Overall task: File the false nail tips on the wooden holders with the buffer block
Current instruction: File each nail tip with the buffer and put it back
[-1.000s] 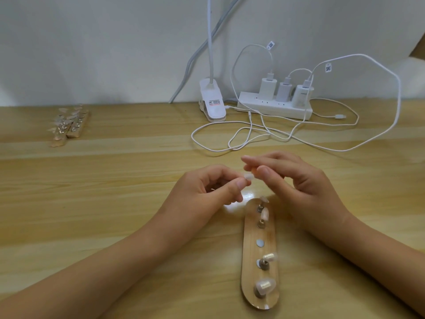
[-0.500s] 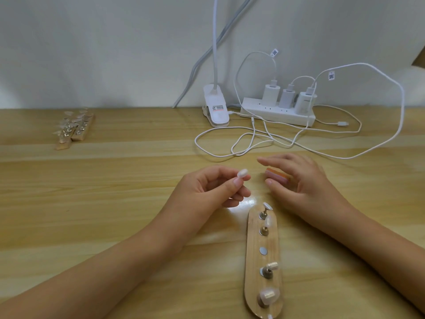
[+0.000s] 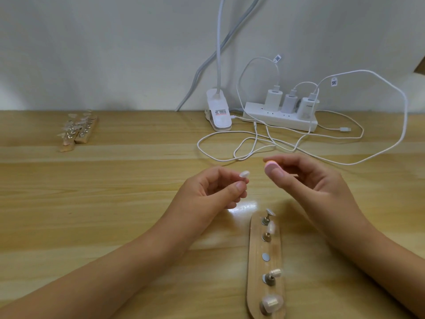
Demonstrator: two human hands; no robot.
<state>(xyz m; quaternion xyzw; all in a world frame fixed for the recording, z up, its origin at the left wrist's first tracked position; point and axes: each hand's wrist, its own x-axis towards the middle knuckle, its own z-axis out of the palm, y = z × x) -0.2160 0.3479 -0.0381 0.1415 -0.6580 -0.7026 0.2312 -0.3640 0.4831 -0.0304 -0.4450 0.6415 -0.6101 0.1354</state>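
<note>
Left hand [image 3: 207, 194] pinches one false nail tip [image 3: 244, 174] between thumb and forefinger. Right hand [image 3: 317, 187], at its 3 o'clock, grips the pink buffer block [image 3: 271, 166], just apart from the tip. At 6 o'clock lies the wooden holder [image 3: 254, 261].

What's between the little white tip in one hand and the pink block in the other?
Nothing. The head view shows the nail tip and buffer block apart, only bare table behind the gap.

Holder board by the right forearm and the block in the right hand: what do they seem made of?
Holder board: pale, smooth unpainted wood, judging by its grain; its studs look metallic, grey and shiny. Buffer block: pink, matte, probably foam or fine abrasive; only its end shows past the right hand.
</note>
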